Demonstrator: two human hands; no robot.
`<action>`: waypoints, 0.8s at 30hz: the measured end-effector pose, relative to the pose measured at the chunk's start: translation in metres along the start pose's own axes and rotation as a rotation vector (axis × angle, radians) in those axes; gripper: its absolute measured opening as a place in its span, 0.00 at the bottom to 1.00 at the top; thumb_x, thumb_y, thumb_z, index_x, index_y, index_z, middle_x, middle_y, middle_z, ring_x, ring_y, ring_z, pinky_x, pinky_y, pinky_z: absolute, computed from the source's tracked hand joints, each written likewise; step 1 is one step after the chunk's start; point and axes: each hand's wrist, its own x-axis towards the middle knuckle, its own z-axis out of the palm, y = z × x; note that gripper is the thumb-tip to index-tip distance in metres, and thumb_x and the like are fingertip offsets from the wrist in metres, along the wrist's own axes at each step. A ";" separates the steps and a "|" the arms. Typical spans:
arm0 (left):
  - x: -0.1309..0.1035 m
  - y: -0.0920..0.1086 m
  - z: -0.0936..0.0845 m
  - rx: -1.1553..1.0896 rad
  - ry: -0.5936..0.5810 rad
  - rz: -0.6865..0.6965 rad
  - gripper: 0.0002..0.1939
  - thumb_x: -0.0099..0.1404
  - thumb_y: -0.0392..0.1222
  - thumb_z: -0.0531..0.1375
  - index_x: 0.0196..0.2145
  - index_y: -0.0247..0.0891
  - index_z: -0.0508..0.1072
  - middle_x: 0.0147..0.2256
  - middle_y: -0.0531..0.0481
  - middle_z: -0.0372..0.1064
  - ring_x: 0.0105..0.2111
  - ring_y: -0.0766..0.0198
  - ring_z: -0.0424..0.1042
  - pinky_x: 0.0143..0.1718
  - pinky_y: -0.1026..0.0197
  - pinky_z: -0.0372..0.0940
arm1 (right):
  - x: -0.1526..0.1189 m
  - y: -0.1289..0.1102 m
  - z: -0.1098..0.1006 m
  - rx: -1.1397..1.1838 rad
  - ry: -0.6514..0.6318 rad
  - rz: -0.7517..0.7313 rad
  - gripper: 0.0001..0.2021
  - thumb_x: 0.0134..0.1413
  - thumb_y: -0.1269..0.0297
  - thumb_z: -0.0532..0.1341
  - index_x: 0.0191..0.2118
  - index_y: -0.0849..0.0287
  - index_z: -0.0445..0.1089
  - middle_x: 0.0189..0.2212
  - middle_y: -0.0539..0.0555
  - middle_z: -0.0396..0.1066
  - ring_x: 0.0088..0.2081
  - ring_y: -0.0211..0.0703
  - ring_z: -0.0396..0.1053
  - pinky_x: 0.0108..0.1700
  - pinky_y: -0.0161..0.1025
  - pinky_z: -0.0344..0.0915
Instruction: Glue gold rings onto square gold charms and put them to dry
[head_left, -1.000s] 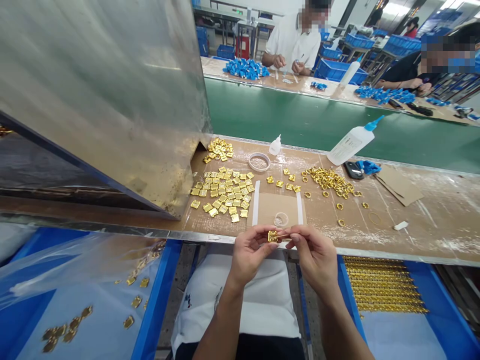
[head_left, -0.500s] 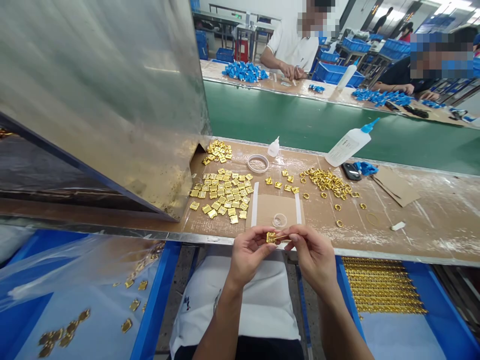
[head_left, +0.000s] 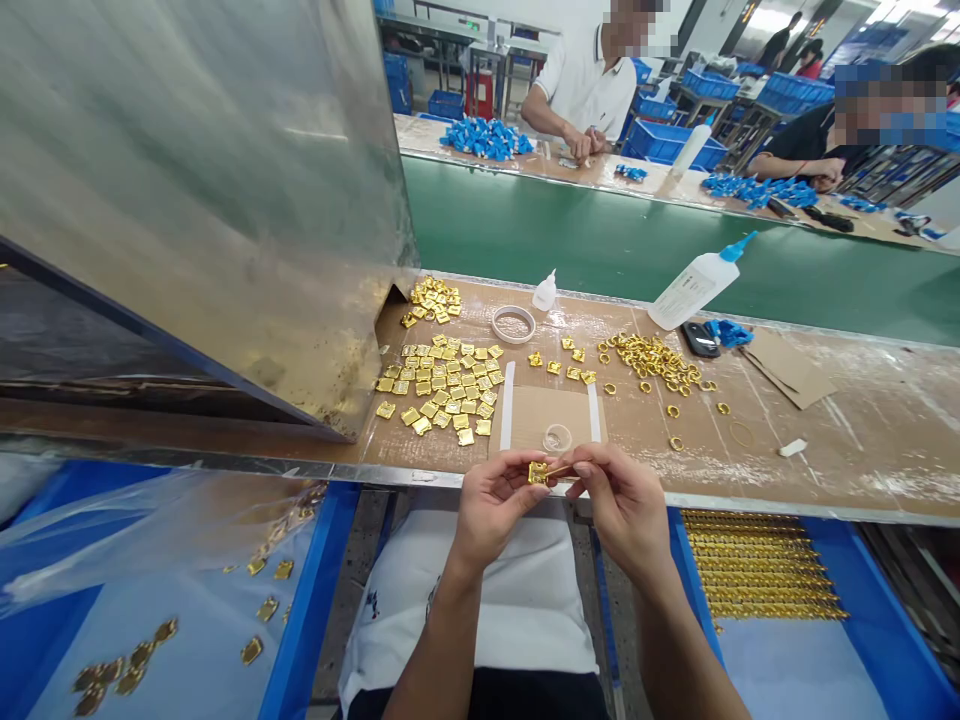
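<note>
Between thumb and fingers, my left hand point(head_left: 491, 505) grips a small square gold metal piece point(head_left: 537, 473) over the bench's front edge. My right hand point(head_left: 621, 500) pinches a thin brownish stick point(head_left: 561, 469), its tip at the gold piece; whether it touches cannot be made out. Just beyond my hands, a small round clear dish point(head_left: 557, 438) rests on a cardboard pad point(head_left: 529, 412) with white tape strips. Many square gold pieces point(head_left: 442, 385) lie spread to the left of the pad. A heap of gold rings point(head_left: 656, 360) lies to the right.
A large metal panel point(head_left: 225, 200) slants up at the left. Behind the pad are a tape roll point(head_left: 514, 324), a small bottle point(head_left: 545, 291) and a large glue bottle point(head_left: 694, 290). Blue bins point(head_left: 300, 610) flank my lap. Two people sit across the green belt point(head_left: 540, 220).
My hands keep their hold on the gold piece and the stick, with barely any movement. The view has shifted slightly. Across the belt, the person at right has raised a hand a little.
</note>
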 end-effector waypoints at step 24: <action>-0.001 -0.003 -0.003 0.017 0.007 0.006 0.19 0.59 0.50 0.73 0.43 0.36 0.82 0.40 0.41 0.84 0.39 0.55 0.84 0.42 0.59 0.78 | 0.008 -0.007 -0.001 -0.054 -0.049 -0.050 0.14 0.71 0.59 0.56 0.34 0.55 0.74 0.27 0.51 0.78 0.22 0.38 0.75 0.25 0.32 0.73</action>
